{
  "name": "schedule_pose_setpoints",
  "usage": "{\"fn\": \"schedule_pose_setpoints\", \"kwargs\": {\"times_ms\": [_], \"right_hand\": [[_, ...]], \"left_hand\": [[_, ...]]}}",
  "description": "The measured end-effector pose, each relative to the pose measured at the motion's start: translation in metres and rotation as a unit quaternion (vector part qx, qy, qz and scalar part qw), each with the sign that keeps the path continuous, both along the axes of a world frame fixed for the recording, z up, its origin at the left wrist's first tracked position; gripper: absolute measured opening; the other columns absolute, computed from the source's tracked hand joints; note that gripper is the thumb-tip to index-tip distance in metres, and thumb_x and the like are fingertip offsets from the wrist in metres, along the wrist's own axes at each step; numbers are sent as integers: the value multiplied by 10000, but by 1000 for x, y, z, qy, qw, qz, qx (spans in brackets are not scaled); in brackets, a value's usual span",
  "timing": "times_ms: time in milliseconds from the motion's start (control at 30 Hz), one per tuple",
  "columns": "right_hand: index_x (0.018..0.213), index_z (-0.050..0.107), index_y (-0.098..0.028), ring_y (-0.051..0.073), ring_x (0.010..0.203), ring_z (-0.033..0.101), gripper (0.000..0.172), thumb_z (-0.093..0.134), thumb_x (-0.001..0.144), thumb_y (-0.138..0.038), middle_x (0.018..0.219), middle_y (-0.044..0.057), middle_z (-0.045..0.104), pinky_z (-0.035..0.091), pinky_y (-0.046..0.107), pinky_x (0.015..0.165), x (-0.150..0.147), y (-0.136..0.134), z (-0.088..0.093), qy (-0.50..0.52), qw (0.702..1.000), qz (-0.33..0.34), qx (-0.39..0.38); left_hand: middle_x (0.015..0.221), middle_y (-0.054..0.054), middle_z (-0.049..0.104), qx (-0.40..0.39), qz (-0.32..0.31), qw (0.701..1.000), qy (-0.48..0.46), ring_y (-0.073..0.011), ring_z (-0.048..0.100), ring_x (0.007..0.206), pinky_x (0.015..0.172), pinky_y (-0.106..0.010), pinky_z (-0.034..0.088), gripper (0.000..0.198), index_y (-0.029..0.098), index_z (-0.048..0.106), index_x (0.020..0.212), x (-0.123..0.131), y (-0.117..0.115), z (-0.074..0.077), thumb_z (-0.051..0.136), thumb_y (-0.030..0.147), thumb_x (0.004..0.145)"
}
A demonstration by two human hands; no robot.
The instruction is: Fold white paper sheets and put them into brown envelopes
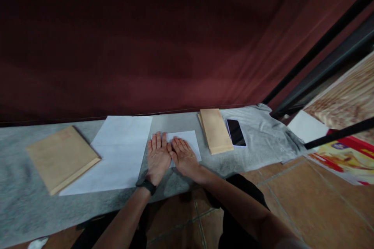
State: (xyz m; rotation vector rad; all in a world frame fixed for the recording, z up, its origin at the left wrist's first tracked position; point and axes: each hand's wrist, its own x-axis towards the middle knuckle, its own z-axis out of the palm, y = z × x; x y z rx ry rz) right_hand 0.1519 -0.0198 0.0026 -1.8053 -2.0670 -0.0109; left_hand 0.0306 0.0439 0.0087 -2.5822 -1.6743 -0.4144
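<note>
A small white sheet of paper (190,138), perhaps folded, lies on the grey cloth in front of me. My left hand (158,155) rests flat across its left side, fingers stretched out, with a dark watch on the wrist. Flat on the middle of the same paper is my right hand (184,156), its fingers extended and its thumb beside the left hand's. Both palms face down and cover much of the paper. A larger white sheet (122,151) lies just left of my left hand.
Brown envelopes (66,155) lie at the left, partly over the large sheet. More brown envelopes (216,130) and a phone (236,132) sit to the right on the grey cloth (263,140). A dark red curtain (175,46) hangs behind. Black bars (321,42) and a printed box (347,155) stand right.
</note>
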Motion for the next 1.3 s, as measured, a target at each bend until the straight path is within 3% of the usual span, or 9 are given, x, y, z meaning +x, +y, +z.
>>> {"fn": "schedule_pose_setpoints", "kwargs": {"times_ms": [400,733,933,1133,1300], "right_hand": [[1574,353,-96,245,1525,314,569,361,1074,-366,1633,130,343,274,438,1251,29,-6,-2,-29,997,-70,-29],[1573,349,-73,271,1510,341,585,378,1067,-366,1614,163,378,303,472,1233,49,-17,-8,-27,995,-94,2],[1558,373,-62,277,1520,322,559,351,1069,-331,1609,168,391,296,483,1232,50,-17,-5,-25,995,-99,-3],[1578,325,-59,232,1549,254,577,290,1078,-344,1651,136,316,272,441,1266,31,-21,15,11,1000,-13,-22],[1603,283,-118,187,1541,274,585,309,1084,-386,1647,99,336,277,417,1277,13,-29,12,34,998,45,-39]], "left_hand": [[1609,-236,358,-10,-8,999,-40,-303,254,1544,1260,-490,231,618,-38,378,1523,-11,-3,-3,303,279,999],[1606,-255,345,4,-21,997,-69,-333,224,1551,1238,-573,260,635,-36,344,1539,-22,-9,0,310,294,998],[1628,-192,347,-15,-90,995,-50,-281,250,1548,1262,-494,256,594,24,352,1549,-9,-32,0,325,293,1019],[1631,-196,345,-3,-119,992,-46,-275,226,1555,1261,-491,255,602,29,331,1558,-3,-44,-6,334,184,977],[1655,-209,279,0,-166,985,-38,-278,180,1563,1249,-503,279,687,41,194,1607,-11,-46,-10,325,124,937]]}}
